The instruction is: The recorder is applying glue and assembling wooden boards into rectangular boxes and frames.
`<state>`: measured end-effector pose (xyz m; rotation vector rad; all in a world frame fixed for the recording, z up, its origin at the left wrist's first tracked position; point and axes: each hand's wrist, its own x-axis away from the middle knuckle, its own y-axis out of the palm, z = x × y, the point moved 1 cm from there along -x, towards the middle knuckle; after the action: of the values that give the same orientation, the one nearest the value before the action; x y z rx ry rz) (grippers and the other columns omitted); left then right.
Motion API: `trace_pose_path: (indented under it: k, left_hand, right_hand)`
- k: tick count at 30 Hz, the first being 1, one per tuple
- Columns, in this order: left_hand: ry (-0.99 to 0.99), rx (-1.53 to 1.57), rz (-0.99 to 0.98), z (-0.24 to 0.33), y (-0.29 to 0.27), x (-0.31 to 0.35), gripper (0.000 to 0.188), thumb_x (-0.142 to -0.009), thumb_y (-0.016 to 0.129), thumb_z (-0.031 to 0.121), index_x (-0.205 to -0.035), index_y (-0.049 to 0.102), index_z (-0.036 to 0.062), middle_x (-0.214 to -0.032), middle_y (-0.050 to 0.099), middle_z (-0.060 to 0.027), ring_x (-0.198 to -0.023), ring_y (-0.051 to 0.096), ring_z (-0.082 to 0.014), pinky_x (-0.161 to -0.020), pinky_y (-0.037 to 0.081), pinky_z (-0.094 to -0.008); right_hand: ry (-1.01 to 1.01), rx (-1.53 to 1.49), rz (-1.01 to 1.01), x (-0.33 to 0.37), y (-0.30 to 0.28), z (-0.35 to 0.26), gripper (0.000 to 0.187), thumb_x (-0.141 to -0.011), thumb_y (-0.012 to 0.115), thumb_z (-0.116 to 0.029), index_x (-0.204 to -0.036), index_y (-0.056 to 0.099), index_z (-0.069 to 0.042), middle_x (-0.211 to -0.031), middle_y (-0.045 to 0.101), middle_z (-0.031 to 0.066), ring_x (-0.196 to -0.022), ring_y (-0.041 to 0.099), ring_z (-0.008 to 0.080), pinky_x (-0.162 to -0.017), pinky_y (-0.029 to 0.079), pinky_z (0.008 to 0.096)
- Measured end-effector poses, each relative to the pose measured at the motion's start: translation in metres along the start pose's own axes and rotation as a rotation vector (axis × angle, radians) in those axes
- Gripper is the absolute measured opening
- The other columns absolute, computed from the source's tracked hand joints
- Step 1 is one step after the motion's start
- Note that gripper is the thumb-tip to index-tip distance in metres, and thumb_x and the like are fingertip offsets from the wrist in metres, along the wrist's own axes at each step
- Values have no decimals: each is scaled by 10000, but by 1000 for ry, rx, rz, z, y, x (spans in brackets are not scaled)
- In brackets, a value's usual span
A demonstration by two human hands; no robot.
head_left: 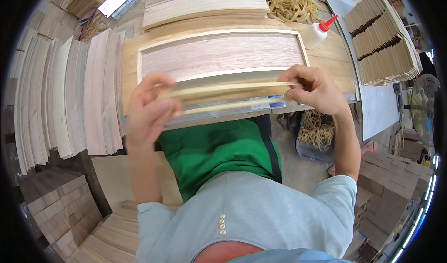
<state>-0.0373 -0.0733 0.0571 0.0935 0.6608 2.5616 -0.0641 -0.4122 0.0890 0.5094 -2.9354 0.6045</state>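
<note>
Rubber band [233, 87] stretches between grasping left fingers [162, 107] and right fingers [300, 96]; bin [313, 155] holds loops [316, 130].

Two hands [313, 88], both yours, and two pale strands [233, 106] appear before you, with one framed panel [223, 53], one red-tipped white bottle [315, 36], at least two heaps of tan bands [291, 4], one tub [313, 155], one fan [424, 108] and, on your shirt [279, 202], four buttons [222, 226].

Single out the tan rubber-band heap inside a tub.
The heap in the blue-grey tub, below the right hand in the picture; the topmost heap lies on the wooden workbench.
</note>
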Motion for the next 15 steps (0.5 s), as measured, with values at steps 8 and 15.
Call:
trace_pose_path:
  k: [8, 15]
  left_hand:
    - [-163, -842, 395, 35, -82, 5, 527, -848, 630, 124, -1327, 437, 22, -573, 437, 62, -472, 397, -34, -429, 342, -204]
    - [-263, -912, 343, 41, -100, -11, 591, -882, 610, 206, -1398, 375, 39, -529, 349, 66, -421, 324, -36, -425, 343, -221]
  right_hand:
    - [195, 176, 468, -10, -68, 70, 430, -910, 568, -192, -1327, 500, -113, -664, 396, -65, -500, 350, 10, -398, 278, 188]
    - [251, 88, 352, -34, -64, 77, 455, -969, 504, -265, -1407, 409, -183, -664, 377, -74, -467, 277, 1, -393, 194, 183]
